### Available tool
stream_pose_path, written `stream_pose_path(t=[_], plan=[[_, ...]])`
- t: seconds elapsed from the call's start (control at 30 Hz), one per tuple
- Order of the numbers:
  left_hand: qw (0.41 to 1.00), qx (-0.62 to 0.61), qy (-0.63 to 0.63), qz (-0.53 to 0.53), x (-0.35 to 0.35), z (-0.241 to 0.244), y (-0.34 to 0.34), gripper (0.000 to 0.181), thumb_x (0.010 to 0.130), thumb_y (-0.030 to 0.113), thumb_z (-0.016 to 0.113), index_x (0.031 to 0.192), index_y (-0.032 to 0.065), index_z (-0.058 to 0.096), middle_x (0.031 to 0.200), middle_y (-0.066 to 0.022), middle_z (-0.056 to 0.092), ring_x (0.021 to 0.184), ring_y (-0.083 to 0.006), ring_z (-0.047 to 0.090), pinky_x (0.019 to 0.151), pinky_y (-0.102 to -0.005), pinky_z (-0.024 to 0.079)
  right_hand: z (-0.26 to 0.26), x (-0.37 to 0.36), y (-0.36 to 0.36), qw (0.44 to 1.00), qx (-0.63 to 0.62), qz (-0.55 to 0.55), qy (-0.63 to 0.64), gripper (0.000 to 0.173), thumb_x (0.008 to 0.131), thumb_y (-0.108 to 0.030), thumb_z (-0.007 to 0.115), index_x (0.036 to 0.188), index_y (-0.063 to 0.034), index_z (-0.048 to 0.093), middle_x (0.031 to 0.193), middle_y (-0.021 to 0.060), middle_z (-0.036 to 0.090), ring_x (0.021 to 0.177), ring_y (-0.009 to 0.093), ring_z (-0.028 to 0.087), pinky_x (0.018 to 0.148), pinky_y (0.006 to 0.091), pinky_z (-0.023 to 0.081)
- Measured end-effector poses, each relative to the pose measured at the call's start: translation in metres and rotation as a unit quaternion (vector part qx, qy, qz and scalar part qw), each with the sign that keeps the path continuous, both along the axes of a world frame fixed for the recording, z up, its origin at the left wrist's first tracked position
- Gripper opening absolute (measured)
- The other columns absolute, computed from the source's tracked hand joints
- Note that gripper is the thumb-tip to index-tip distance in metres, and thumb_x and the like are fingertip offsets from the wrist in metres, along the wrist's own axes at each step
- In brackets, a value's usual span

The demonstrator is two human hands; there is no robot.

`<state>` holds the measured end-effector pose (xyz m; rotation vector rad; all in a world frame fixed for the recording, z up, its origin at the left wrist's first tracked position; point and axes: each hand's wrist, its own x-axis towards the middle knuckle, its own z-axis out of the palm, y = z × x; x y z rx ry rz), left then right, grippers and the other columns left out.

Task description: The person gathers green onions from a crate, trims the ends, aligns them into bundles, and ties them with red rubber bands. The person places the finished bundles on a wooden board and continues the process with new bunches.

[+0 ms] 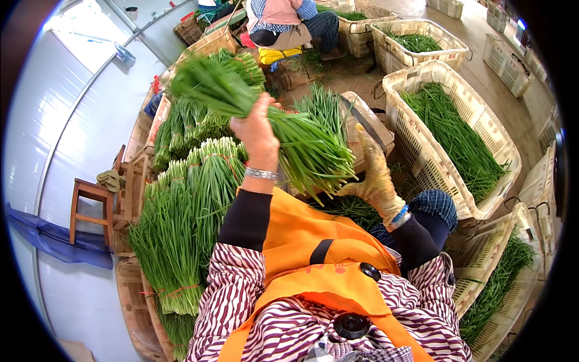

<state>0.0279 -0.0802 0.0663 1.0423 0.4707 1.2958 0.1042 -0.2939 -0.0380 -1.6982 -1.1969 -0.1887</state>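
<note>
My bare left hand (257, 129), with a metal watch band at the wrist, grips a large bunch of long green leafy stalks (312, 145), which look like garlic chives. The bunch slants across the front of me, its far end blurred. Just right of its lower end, my right hand (373, 178) wears a stained yellowish glove, fingers spread, holding nothing. Behind the bunch more loose stalks (320, 108) rest beside a block-like surface (366, 129) crossed by a dark strap or blade; I cannot tell which. To the left lie tied bundles of stalks (181, 226) with red bands.
Plastic crates of loose greens (452, 140) line the right side, with another crate (475, 267) at the lower right. A person (289, 22) sits at the top on a low seat with yellow material. A wooden stool (92, 194) stands at the left wall.
</note>
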Motion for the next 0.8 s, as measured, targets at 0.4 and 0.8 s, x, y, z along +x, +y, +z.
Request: stream_pose_path(t=[0.4, 0.8], plan=[[0.872, 0.05, -0.09, -0.478, -0.008, 0.007, 0.009, 0.019, 0.08, 0.009, 0.058, 0.097, 0.0031, 0.054, 0.074, -0.0054, 0.054, 0.068, -0.0201, 0.052, 0.072, -0.0372, 0.043, 0.006, 0.051, -0.02, 0.907, 0.191, 0.194, 0.32, 0.11, 0.059, -0.051, 0.076, 0.145, -0.0035, 0.028, 0.147, 0.0078, 0.032, 0.136, 0.021, 0.029, 0.112, 0.0344, 0.022], [0.774, 0.033, -0.183, -0.605, -0.031, 0.016, 0.01, 0.023, 0.073, 0.015, 0.061, 0.089, 0.0033, 0.049, 0.063, -0.0012, 0.052, 0.051, -0.0152, 0.052, 0.053, -0.0315, 0.044, -0.019, 0.04, 0.008, 0.863, 0.046, 0.35, 0.362, 0.105, 0.064, -0.05, 0.077, 0.146, -0.0079, 0.026, 0.142, 0.0094, 0.038, 0.133, 0.021, 0.032, 0.109, 0.0348, 0.025]])
